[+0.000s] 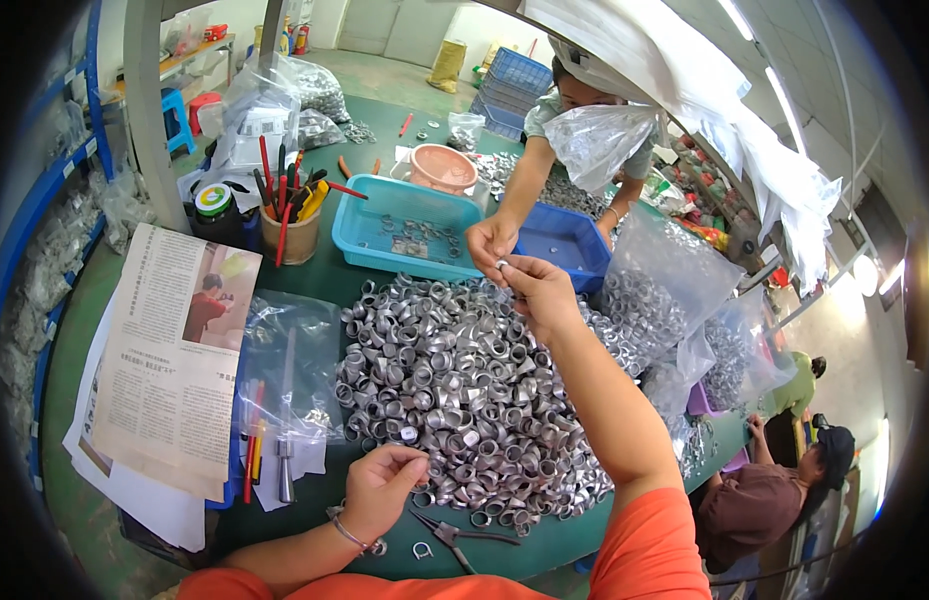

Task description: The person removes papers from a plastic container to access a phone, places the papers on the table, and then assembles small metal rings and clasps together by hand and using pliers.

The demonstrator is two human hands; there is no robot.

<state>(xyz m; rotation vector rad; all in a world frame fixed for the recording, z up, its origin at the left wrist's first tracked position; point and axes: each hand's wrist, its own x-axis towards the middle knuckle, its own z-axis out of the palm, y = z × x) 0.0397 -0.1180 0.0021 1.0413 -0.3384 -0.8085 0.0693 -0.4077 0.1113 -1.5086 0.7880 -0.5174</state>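
Note:
A large heap of grey metal rings [464, 400] covers the middle of the green table. My right hand [542, 295] reaches across it to the far side, thumb and finger pinched on a small metal ring [501, 264]. A co-worker's hand [492, 242] meets my fingertips there and touches or nearly touches the same ring. At the heap's near left edge, my left hand [382, 490] is closed, fingertips pressed together; what they hold, if anything, is hidden. Below it lie black-handled pliers [449, 533] and a single ring [422, 550].
Behind the heap stand a turquoise tray [354, 240] and a blue basket [559, 245]. Left are a cup of tools [289, 240], a newspaper [169, 370], a plastic bag [294, 350] and a tapered metal rod [285, 470]. Bags of rings [649, 300] line the right.

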